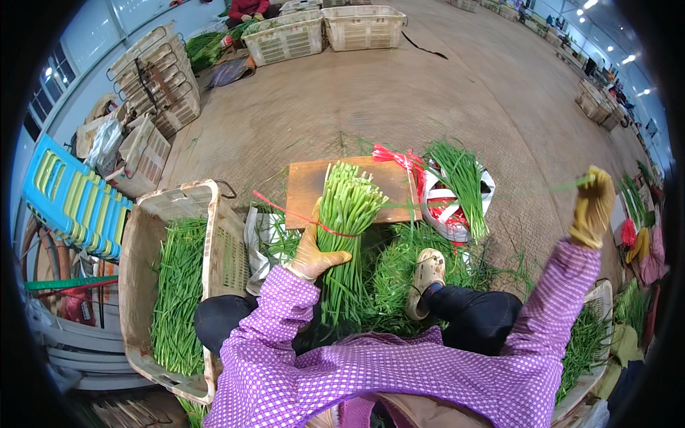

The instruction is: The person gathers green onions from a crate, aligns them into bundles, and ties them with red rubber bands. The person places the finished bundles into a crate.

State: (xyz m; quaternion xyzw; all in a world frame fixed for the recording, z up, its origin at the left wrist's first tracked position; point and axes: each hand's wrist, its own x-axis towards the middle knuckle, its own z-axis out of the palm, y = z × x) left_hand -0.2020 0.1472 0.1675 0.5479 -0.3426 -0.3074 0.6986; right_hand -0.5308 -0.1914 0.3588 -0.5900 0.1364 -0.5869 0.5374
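Observation:
My left hand (317, 251), in a yellowish glove, grips a thick bunch of long green stems (345, 219) upright, pale cut ends upward. A red tie (332, 231) runs around the bunch, one loose end reaching up to the left. Behind the bunch lies a wooden board (305, 184). Out to the right, my right hand (593, 206), gloved too, is raised and closed on a thin green strand (575, 184), which looks blurred. Red strips (398, 158) lie at the board's corner. Beside it, more green stems (461, 182) rest across a white round container (484, 187).
A plastic crate (210, 257) of green stems stands at my left, another crate (604, 310) at my right. Loose greens (398, 273) cover the floor around my shoe (428, 273). Stacked stools (80, 198) and crates are at far left. A person (249, 8) sits beyond, by more crates (364, 29).

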